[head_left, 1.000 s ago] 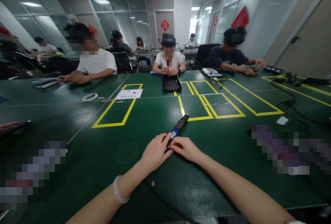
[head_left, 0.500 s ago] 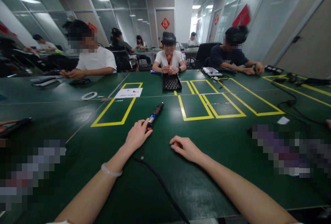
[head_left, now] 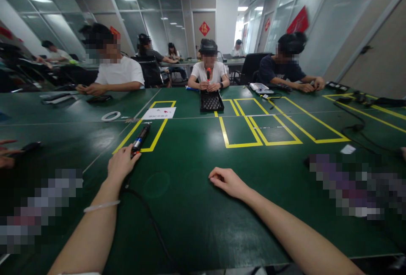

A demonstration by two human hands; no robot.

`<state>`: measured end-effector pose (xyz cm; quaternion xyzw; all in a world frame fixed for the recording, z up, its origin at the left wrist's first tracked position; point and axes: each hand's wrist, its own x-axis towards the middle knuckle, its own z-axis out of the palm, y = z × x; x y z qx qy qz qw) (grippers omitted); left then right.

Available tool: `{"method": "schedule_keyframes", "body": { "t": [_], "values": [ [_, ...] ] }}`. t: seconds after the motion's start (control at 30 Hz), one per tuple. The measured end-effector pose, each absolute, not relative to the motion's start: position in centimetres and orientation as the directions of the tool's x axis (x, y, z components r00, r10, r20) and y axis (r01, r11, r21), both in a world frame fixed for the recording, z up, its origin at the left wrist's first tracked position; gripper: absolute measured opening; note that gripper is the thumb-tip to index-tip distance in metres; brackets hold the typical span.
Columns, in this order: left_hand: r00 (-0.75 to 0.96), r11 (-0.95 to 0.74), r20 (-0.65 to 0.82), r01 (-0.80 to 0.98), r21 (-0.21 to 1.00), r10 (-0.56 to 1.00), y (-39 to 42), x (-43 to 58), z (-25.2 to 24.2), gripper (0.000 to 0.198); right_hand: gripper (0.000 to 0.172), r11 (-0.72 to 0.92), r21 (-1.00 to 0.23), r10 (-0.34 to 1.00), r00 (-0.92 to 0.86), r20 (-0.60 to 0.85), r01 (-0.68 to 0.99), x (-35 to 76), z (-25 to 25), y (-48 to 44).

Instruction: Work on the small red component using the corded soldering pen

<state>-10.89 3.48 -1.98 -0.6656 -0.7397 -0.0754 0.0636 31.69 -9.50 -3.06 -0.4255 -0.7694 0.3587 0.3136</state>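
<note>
My left hand [head_left: 123,163] is closed around the rear of a corded electric screwdriver [head_left: 140,140], black with a blue band and a bit of orange. The tool's tip points away from me, inside the left yellow taped rectangle [head_left: 152,144]. From the rear of the screwdriver a black cord [head_left: 152,220] runs back toward me across the green table [head_left: 190,215]. My right hand [head_left: 227,182] rests on the table with its fingers curled in; nothing shows in it.
A white paper sheet [head_left: 159,113] lies across the left rectangle, with a white ring [head_left: 111,116] beside it. Opposite, a co-worker sits behind a black tray [head_left: 212,101], holding an orange-and-black tool. More taped rectangles and cables are at right. Other people sit around.
My left hand has carried the screwdriver leftward, from the table's middle to the left taped rectangle, and the cord has shifted with it. My right hand has stayed in place.
</note>
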Motion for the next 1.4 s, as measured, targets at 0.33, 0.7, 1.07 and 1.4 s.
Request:
{"method": "schedule_keyframes", "body": {
  "t": [0.33,0.7,1.07,1.4],
  "values": [
    [-0.184,0.198,0.258,0.980,-0.028,0.949,2.0,-8.0,-0.8,0.035,0.010,0.405,-0.803,0.868,-0.461,0.186,0.438,31.9,-3.5,-9.4],
    [-0.093,0.006,0.375,0.974,0.228,0.922,1.7,-5.1,-0.6,0.035,0.010,0.406,-0.795,0.865,-0.470,0.176,0.450,31.8,-3.3,-9.4],
    [0.676,-0.231,-0.070,0.345,0.910,0.733,-6.3,10.1,0.1,0.050,0.034,0.432,-0.820,0.850,-0.475,0.230,0.375,31.6,-3.8,-9.5],
    [0.778,-0.279,-0.133,0.372,0.885,0.614,-7.3,10.0,0.0,0.070,0.014,0.430,-0.838,0.807,-0.559,0.190,0.336,31.0,-3.0,-10.0]
  ]
}}
